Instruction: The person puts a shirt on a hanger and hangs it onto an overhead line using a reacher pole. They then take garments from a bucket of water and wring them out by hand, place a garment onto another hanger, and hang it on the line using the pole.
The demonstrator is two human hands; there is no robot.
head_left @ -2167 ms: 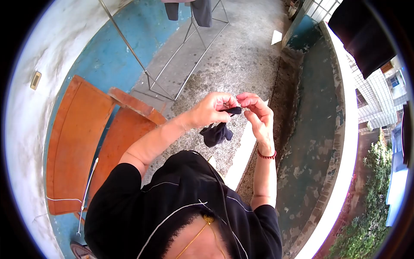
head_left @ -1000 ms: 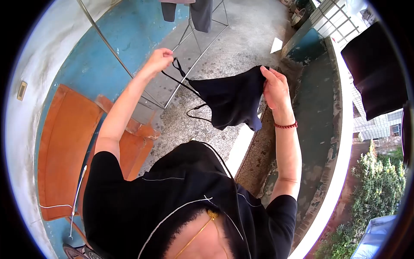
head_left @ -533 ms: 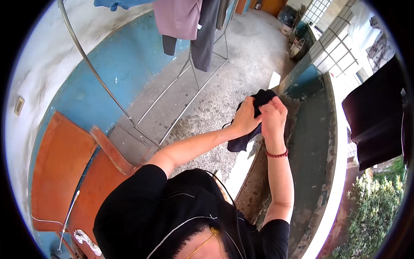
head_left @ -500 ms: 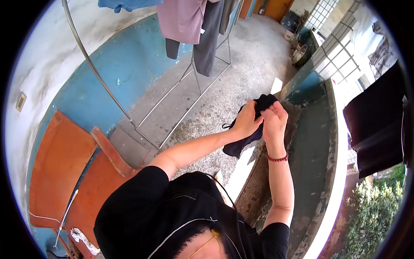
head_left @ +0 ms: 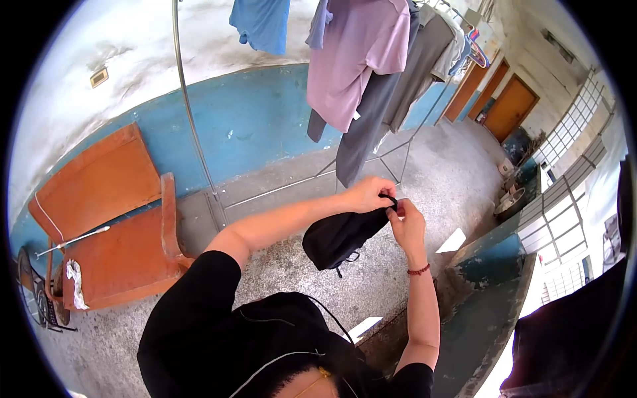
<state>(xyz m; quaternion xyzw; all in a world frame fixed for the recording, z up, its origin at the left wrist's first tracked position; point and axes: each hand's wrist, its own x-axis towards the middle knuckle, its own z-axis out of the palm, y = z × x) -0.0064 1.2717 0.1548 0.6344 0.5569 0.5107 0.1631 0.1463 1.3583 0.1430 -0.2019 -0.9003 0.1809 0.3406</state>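
Observation:
A piece of black clothing hangs bunched from both my hands, in the middle of the view. Thin dark cords dangle at its lower edge; folds hide what kind of garment it is. My left hand pinches the top edge, fingers closed on the gathered cloth. Just to the right, my right hand, with a red beaded bracelet at the wrist, grips the same edge between thumb and fingers. The two hands are close together.
A metal drying rack ahead carries a mauve T-shirt, dark trousers and other clothes. An orange-brown wooden bench stands left, bearing a thin rod and white cloth. A low wall runs along the right, with dark cloth hanging beyond.
My view has tilted up and swung, showing more of the rack and corridor. The black clothing now hangs down to the left of my hands, and both hands have shifted along its edge.

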